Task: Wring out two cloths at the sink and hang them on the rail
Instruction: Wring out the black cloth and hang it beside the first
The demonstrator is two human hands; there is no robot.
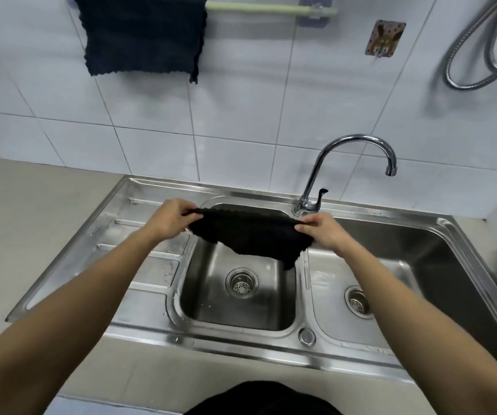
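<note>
A black cloth [250,235] is stretched flat between both hands above the left basin of the steel sink [235,322]. My left hand [171,218] pinches its left corner and my right hand [322,230] pinches its right corner. The cloth's lower edge sags toward the basin. High on the tiled wall a dark blue cloth [142,34] hangs spread over the left part of the pale green rail [268,8]. The right part of the rail is bare.
A curved chrome tap [358,145] stands behind the divider, its spout over the right basin [420,265]. A ribbed drainboard [97,250] lies to the left. A metal shower hose [480,55] loops on the wall at the right. A wall hook plate [385,37] sits beside the rail.
</note>
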